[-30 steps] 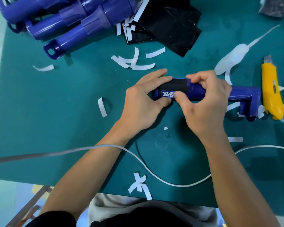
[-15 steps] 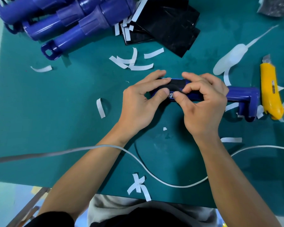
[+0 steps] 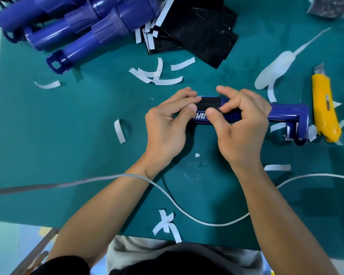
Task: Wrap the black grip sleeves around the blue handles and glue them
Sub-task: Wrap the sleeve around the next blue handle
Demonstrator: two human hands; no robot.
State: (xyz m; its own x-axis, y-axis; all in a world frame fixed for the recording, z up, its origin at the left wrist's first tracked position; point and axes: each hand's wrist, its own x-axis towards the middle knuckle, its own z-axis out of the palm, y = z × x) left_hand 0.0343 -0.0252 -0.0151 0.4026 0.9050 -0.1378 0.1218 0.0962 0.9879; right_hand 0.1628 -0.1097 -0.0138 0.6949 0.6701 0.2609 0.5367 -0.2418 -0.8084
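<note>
A blue handle [image 3: 286,114] lies across the middle of the green mat, its hooked end to the right. A black grip sleeve [image 3: 210,103] is wrapped round its left part, above a white-lettered label. My left hand [image 3: 167,124] grips the handle's left end, thumb pressed on the sleeve's edge. My right hand [image 3: 240,126] holds the handle just right of it, thumb and curled fingers pinching the sleeve. A stack of black sleeve sheets [image 3: 199,30] lies at the top. Several more blue handles [image 3: 83,26] are piled at the top left.
A yellow utility knife [image 3: 324,108] lies to the right of the handle's hook. A white glue bottle with a long nozzle [image 3: 274,70] lies above it. White backing strips [image 3: 157,74] litter the mat. A white cable [image 3: 187,213] curves under my forearms.
My right hand has slid left along the handle and its fingers have curled in over the sleeve. My left thumb has moved up onto the sleeve's edge.
</note>
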